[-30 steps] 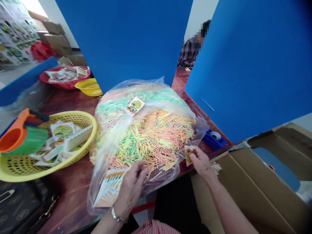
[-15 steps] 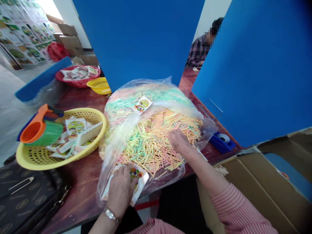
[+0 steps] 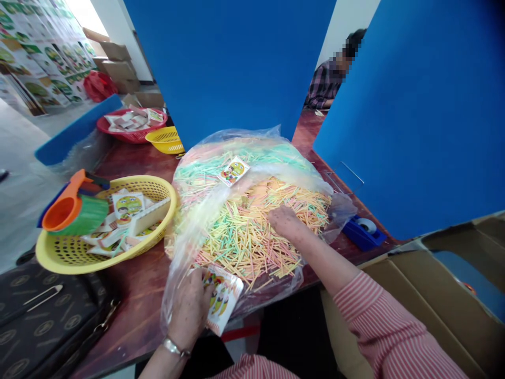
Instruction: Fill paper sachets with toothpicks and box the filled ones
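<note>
A large clear plastic bag (image 3: 189, 226) lies opened on the table, full of thin pastel sticks (image 3: 240, 237) in yellow, orange, pink and green. My right hand (image 3: 284, 221) rests bent on the pile of sticks; its fingertips are hidden, so I cannot see whether they grip any. At the bag's near edge, my left hand (image 3: 192, 302) is closed around white printed packets (image 3: 221, 302) with cartoon pictures. One more small packet (image 3: 234, 171), showing a yellow round face, lies on top of the bag.
Left of the bag, a yellow basket (image 3: 49, 258) holds packets and orange and green scoops (image 3: 63, 213). Behind are a red basket (image 3: 136, 138) and a small yellow one (image 3: 163, 141). Blue panels (image 3: 236, 63) stand behind; a blue tape dispenser (image 3: 365, 237) is at right. Beyond sits a person (image 3: 325, 84).
My left hand has turned and shifted slightly, so more of the packets' printed faces show. My right hand has moved a little left over the sticks. The view has shifted slightly.
</note>
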`<state>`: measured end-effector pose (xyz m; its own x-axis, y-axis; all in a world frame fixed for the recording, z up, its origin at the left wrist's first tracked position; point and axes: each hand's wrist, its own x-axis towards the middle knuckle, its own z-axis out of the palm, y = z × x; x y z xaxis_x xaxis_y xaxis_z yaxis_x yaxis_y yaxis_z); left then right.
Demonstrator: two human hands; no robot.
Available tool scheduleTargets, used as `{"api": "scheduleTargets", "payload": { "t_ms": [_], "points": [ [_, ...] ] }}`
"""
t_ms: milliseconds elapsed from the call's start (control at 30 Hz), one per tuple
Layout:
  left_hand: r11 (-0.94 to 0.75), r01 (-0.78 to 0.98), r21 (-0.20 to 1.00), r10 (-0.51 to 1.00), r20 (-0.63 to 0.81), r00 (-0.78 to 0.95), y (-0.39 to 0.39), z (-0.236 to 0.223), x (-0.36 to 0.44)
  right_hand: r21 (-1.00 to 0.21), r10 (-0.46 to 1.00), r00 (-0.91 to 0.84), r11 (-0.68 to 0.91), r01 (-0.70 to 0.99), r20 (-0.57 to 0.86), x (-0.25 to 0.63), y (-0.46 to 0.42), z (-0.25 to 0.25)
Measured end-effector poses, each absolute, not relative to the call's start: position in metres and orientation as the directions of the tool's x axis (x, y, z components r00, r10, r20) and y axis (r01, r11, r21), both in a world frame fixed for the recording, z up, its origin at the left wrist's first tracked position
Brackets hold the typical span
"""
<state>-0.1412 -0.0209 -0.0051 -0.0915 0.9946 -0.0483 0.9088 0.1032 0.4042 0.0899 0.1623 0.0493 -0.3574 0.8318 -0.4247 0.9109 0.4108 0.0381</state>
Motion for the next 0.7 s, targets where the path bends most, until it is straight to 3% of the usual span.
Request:
{"api": "scheduleTargets", "payload": {
  "t_ms": [133, 333, 467, 700],
  "points": [
    [0.083, 0.858, 0.508, 0.995, 0.011, -0.102, -0.018, 0.003, -0.141, 0.084, 0.841, -0.396, 0.454, 0.887, -0.368, 0.085, 0.154, 0.049],
    [0.061, 0.827, 0.559, 0.990, 0.071, -0.121, -0.015, 0.022, -0.140, 0.151, 0.876, -0.400, 0.448, 0.881, -0.268, 0.090, 0.141, 0.040],
    [0.184, 0.761, 0.622, 0.976, -0.020, -0.219, -0.012, 0.029, -0.137, 0.153, 0.875, -0.412, 0.457, 0.876, -0.256, 0.096, 0.144, 0.038],
    [0.384, 0.423, 0.821, 0.921, -0.311, -0.233, -0.001, 0.051, -0.119, 0.098, 0.850, -0.428, 0.476, 0.874, -0.307, 0.098, 0.145, 0.039]
  ]
}}
